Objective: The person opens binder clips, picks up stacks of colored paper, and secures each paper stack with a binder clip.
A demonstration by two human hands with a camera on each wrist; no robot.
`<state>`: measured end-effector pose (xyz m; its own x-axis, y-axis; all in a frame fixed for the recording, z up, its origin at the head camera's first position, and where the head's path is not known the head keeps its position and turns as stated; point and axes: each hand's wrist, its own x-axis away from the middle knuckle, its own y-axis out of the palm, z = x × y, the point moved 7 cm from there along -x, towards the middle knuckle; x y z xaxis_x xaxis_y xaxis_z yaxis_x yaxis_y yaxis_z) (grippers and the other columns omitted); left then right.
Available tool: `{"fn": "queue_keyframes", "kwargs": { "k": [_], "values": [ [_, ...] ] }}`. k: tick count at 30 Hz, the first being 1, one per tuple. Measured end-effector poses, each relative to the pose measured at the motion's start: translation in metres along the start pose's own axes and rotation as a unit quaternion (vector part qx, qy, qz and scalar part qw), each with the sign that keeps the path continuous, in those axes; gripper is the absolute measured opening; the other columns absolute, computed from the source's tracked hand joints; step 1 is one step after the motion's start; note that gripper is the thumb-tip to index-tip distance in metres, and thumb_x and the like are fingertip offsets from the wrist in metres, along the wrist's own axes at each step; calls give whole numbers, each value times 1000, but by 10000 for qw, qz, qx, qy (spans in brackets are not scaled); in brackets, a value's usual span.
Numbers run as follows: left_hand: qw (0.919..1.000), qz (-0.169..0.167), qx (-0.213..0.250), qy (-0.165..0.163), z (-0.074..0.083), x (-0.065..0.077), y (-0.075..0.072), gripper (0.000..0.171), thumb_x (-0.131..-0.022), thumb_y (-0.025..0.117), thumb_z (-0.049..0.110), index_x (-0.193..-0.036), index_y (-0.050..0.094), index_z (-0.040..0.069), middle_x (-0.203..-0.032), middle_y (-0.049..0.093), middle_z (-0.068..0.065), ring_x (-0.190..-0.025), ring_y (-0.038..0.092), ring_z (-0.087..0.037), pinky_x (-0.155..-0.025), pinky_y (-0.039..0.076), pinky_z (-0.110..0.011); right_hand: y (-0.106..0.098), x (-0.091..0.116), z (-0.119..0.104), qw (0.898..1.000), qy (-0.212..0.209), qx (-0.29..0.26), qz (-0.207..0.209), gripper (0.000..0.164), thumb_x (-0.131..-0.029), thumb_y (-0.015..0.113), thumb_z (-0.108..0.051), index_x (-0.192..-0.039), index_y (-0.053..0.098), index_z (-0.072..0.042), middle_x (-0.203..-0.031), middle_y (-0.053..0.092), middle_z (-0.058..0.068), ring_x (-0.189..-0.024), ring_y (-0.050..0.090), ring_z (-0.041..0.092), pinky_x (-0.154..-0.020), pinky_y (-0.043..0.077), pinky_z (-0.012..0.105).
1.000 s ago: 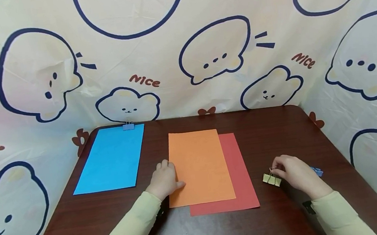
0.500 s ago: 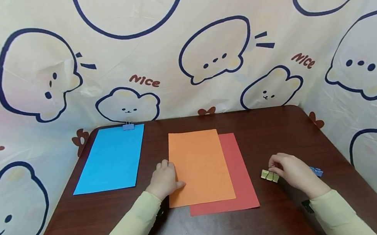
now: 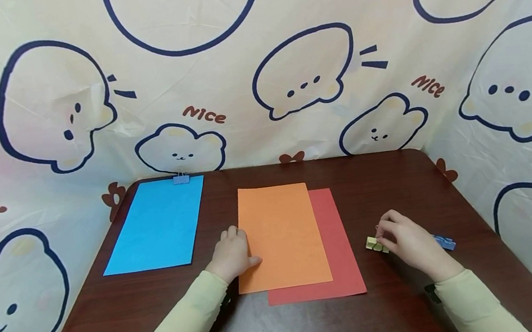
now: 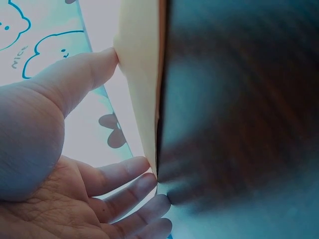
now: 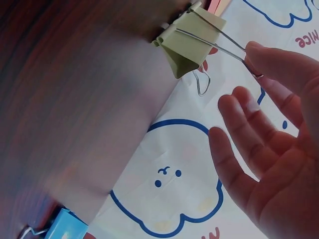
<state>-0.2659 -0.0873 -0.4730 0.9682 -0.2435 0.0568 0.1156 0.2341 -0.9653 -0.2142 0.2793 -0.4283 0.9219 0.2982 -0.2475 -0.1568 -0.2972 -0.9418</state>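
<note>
In the head view my left hand (image 3: 230,255) rests at the left edge of an orange sheet of paper (image 3: 281,235), thumb on the sheet. The left wrist view shows its fingers extended, fingertips along the paper's edge. A red sheet (image 3: 346,266) lies beneath the orange one, sticking out to the right and toward me. My right hand (image 3: 409,240) pinches a wire handle of a yellow binder clip (image 5: 192,40) between thumb and index finger; the other fingers are loosely bent. Just beyond that hand a blue binder clip (image 3: 445,242) lies on the table, partly hidden by the hand.
On the dark wooden table (image 3: 361,182), a bright blue sheet (image 3: 156,225) lies at the back left, with a light blue binder clip (image 3: 181,180) on its far edge. A patterned cloth (image 3: 235,71) hangs behind the table and along both sides.
My right hand has shifted slightly left and away from me, and the yellow binder clip it holds has tilted and moved with it. The left hand and the sheets stay put.
</note>
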Motion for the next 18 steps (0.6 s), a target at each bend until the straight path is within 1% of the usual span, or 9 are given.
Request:
{"fn": "queue_keyframes", "kwargs": {
  "k": [5, 8, 14, 18],
  "values": [
    [10000, 1, 2, -2, 0, 0, 0, 69, -80, 89, 42, -116, 61, -9, -110, 54, -20, -95, 48, -30, -82, 53, -45, -2, 1, -5, 10000, -37, -53, -61, 24, -81, 87, -9, -81, 67, -21, -116, 66, 13, -96, 66, 27, -78, 59, 43],
    [10000, 11, 17, -5, 0, 0, 0, 68, -80, 89, 41, -115, 61, -9, -110, 54, -20, -95, 48, -30, -81, 53, -45, -2, 3, -8, 9998, -46, -69, -192, 24, -83, 86, -10, -81, 65, -22, -121, 67, 17, -100, 68, 32, -77, 59, 45],
    [10000, 29, 22, 1, 0, 1, 0, 67, -80, 89, 41, -115, 61, -9, -111, 54, -21, -95, 48, -31, -82, 53, -45, 0, 6, -12, 9991, 15, -73, -411, 26, -86, 83, -10, -80, 62, -23, -125, 67, 20, -104, 69, 36, -75, 59, 43],
    [10000, 24, 34, -4, 0, 1, 0, 68, -79, 89, 41, -115, 61, -9, -111, 54, -20, -95, 48, -31, -82, 53, -45, 0, 7, -13, 9990, 22, -111, -434, 26, -85, 83, -9, -80, 62, -22, -125, 66, 19, -103, 69, 33, -75, 59, 41]
  ]
}}
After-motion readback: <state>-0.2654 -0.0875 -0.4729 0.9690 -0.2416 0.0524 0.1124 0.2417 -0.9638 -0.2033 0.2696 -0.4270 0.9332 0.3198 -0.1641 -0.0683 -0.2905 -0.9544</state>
